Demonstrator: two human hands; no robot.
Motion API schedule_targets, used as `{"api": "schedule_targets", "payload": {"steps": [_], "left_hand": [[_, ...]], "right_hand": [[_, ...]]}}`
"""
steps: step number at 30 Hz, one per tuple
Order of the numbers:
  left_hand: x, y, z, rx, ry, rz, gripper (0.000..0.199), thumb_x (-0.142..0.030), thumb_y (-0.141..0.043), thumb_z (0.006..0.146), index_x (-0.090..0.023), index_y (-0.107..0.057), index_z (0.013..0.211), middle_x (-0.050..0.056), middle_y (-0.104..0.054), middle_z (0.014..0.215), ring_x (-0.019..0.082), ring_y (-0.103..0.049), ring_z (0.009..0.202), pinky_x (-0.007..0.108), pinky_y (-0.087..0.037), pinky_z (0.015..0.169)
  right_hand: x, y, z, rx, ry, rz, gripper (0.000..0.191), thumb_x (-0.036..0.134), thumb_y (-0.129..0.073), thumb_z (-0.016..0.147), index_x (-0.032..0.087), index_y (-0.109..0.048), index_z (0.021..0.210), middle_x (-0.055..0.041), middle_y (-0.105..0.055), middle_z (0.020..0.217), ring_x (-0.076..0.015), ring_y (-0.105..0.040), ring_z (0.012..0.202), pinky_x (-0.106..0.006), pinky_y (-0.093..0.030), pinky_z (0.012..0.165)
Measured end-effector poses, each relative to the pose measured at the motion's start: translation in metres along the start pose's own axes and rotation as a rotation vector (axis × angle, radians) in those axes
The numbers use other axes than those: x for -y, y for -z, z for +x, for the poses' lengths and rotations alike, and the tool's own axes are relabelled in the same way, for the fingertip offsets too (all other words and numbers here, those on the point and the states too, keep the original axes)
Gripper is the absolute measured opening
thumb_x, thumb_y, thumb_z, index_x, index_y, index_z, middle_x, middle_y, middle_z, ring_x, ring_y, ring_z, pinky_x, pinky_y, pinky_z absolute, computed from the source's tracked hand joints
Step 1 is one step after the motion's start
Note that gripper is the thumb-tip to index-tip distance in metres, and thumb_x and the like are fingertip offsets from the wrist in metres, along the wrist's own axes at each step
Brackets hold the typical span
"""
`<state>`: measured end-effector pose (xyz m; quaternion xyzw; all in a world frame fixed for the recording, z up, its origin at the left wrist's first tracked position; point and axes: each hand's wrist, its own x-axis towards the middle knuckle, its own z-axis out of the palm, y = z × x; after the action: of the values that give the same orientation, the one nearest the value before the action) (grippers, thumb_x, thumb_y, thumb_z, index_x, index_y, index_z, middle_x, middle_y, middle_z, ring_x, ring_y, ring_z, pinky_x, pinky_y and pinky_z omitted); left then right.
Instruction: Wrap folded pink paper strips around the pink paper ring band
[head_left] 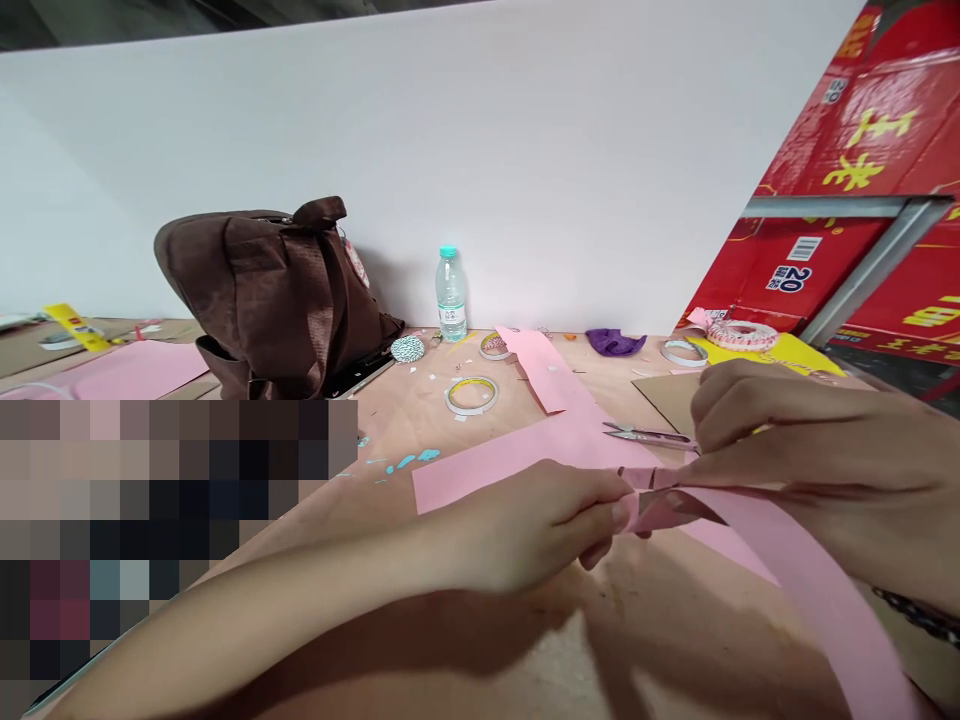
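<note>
A long pink paper strip (806,570) is held up between my two hands, with a short folded, notched part at its end. My left hand (532,520) pinches that end between thumb and fingers. Closed on the strip from the other side is my right hand (795,430), its fingers curled and the thumb beneath the paper. The strip's free length curves down to the lower right. Just beyond my hands, small thread snips (652,436) lie on another flat pink paper strip (495,460). A further pink piece (541,365) rests behind them.
Tape rolls (471,396), a water bottle (451,295), a purple scrap (615,342) and a patterned ball (407,348) stand along the back. A brown backpack (277,300) is at left, with a yellow glue stick (75,327) beyond. Red cartons (900,140) rise at right behind a metal bar.
</note>
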<state>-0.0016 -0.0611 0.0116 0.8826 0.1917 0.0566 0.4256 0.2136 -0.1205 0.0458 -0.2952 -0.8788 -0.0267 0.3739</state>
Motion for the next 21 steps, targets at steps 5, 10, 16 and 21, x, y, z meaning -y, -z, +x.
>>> {"api": "schedule_targets", "payload": {"steps": [5,10,16,21], "left_hand": [[-0.001,-0.007,0.002,0.003,-0.038,0.094,0.026,-0.024,-0.035,0.095,-0.019,-0.049,0.074,0.001,-0.058,0.075,0.013,-0.048,0.062,0.024,-0.032,0.057],[-0.005,-0.009,0.002,-0.045,-0.047,0.158,0.021,-0.012,-0.034,0.089,-0.019,-0.045,0.073,-0.002,-0.056,0.075,0.012,-0.049,0.065,0.022,-0.031,0.06],[-0.001,-0.013,0.001,-0.144,0.082,0.1,0.041,-0.045,-0.052,0.088,-0.018,-0.037,0.061,-0.006,-0.039,0.056,0.008,-0.035,0.051,0.022,-0.023,0.05],[0.006,-0.014,0.005,-0.174,0.116,-0.043,0.044,-0.043,-0.051,0.089,-0.016,-0.038,0.056,-0.006,-0.035,0.054,0.007,-0.032,0.051,0.023,-0.02,0.049]], "right_hand": [[-0.009,-0.018,-0.008,-0.092,-0.206,0.102,0.016,0.027,-0.068,0.087,0.022,-0.072,0.073,-0.0011,-0.058,0.067,-0.0098,-0.053,0.061,-0.023,-0.041,0.053],[-0.018,-0.029,-0.009,-0.111,-0.553,0.275,0.021,0.026,-0.073,0.077,0.021,-0.067,0.057,0.0007,-0.055,0.063,-0.0091,-0.05,0.054,-0.02,-0.039,0.046],[-0.019,-0.036,-0.004,-0.071,-0.924,0.502,0.032,0.037,-0.078,0.07,0.016,-0.059,0.054,0.0005,-0.053,0.062,-0.009,-0.047,0.052,-0.02,-0.036,0.043],[-0.021,-0.043,-0.008,0.019,-0.979,0.72,0.025,0.034,-0.074,0.074,0.017,-0.06,0.063,0.0026,-0.051,0.062,-0.01,-0.048,0.055,-0.021,-0.038,0.049]]}}
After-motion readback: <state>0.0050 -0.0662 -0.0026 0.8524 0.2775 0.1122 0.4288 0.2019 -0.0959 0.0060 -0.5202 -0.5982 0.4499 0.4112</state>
